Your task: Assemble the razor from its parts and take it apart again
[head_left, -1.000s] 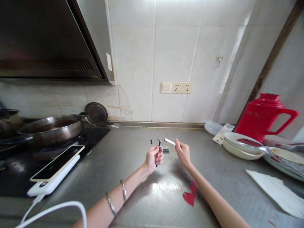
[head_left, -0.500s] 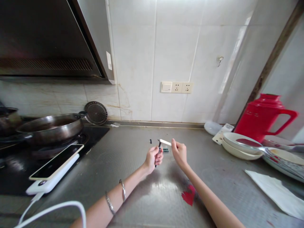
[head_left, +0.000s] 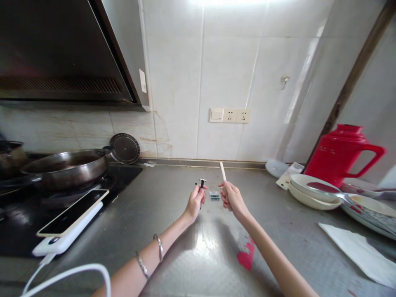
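Note:
My left hand (head_left: 195, 202) is closed around the dark handle of a small razor (head_left: 202, 183), whose T-shaped head points up. In my right hand (head_left: 234, 199) is a slim white stick (head_left: 222, 171), gripped near its lower end and standing nearly upright; its exact kind is unclear. The razor and the stick are apart. Between my hands, a small clear packet with dark green strips (head_left: 214, 196) lies on the metal counter (head_left: 173, 181). A tiny dark piece lies just behind my left hand, mostly covered.
On the left, a steel pan (head_left: 66, 167) sits on the black stove, with a phone (head_left: 74, 212) on a white power bank (head_left: 66, 235) and its cable nearby. At right are a red thermos (head_left: 338, 154), stacked bowls (head_left: 312, 198) and a white napkin (head_left: 355, 251). A red heart mark (head_left: 246, 258) is on the counter.
The white stick has left the razor's head and swung from pointing left to upright. My left hand moved slightly left, turning the razor's head into view.

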Motion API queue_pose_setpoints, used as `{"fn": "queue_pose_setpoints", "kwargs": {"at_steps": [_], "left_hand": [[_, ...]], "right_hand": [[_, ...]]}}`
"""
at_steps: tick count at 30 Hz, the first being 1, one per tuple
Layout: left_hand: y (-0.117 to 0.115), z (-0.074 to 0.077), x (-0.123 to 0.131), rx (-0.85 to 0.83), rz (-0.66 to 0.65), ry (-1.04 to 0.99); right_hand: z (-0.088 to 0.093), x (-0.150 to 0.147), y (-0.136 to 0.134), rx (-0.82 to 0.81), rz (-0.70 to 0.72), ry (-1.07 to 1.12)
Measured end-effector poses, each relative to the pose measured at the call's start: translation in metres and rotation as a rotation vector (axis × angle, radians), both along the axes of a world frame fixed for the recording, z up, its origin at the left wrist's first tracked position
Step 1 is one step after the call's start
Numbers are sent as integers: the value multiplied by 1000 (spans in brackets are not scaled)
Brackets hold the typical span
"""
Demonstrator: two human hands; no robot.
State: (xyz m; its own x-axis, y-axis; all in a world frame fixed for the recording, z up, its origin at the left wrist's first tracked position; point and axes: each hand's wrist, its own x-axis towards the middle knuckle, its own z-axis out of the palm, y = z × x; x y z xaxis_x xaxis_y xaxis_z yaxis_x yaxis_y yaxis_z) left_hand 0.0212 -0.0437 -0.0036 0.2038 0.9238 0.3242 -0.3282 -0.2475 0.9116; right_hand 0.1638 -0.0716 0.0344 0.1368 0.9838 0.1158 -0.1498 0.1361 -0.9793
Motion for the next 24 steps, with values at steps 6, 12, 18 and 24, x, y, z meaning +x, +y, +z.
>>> {"fn": "queue_pose_setpoints", "kwargs": {"at_steps": [6,12,18,24], "left_hand": [[-2,1,-2,82,122,144],[-3,4,-7,138,232,198],[-6,4,-3,115,220,185],[-6,5,-2,29,206,119]], "right_hand": [[26,-40,-51,-97,385,394],[5,-66,-71,-219,425,491],[16,-64,-76,-211,405,508],[-3,-73,-83,-283,392,510]]}}
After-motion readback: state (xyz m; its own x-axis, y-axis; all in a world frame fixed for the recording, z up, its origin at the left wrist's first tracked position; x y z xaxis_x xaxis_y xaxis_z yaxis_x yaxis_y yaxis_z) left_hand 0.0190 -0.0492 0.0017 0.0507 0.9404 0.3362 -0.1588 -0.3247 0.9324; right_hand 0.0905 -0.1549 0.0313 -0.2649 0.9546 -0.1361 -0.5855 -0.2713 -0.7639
